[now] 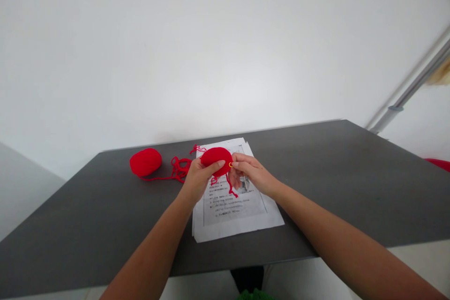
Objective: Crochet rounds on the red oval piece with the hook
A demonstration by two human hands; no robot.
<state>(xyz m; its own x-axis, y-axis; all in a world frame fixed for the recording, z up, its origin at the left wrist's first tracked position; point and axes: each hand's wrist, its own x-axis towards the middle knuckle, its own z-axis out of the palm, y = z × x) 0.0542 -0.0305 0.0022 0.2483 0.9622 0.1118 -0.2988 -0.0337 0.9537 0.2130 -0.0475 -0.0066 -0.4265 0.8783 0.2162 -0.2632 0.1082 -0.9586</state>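
Red piece (216, 155) over the papers (235, 222), left hand (197, 179) closed on its edge, right hand (257, 174) pinching the yellow ring (230, 165) beside it; such fine handling wants steady fingertips.

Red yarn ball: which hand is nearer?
Left. The left hand is right of the yarn ball, on the red piece; the right hand is farther right, at the yellow ring.

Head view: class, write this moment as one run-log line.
left hand: holds red piece | right hand: fingertips at yellow ring on piece's right edge | yarn ball: on table, left | sheets: beneath hands
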